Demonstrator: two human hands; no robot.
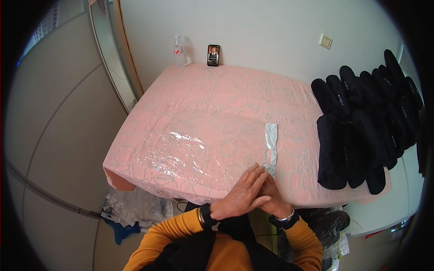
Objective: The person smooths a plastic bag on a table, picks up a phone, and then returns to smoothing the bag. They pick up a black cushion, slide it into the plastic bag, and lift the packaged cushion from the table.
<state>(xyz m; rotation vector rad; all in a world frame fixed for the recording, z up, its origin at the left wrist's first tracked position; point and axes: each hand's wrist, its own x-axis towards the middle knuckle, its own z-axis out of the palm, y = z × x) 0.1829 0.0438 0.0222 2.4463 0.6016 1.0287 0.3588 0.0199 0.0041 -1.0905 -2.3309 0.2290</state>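
A clear plastic bag lies flat and shiny on the pink patterned tablecloth. At its right side runs a narrow white strip, creased toward its near end. My left hand crosses in front of my right, its fingers stretched out and its thumb pointing right, over the bag's near right corner. Behind it, my right hand is by the strip's near end. Most of the right fingers are covered, so what they hold, if anything, is hidden.
Several black padded fabric pieces are piled on the right. At the back stand a phone and a plastic bottle. Crumpled clear plastic lies below the table's left front edge, and more plastic-wrapped things are below on the right.
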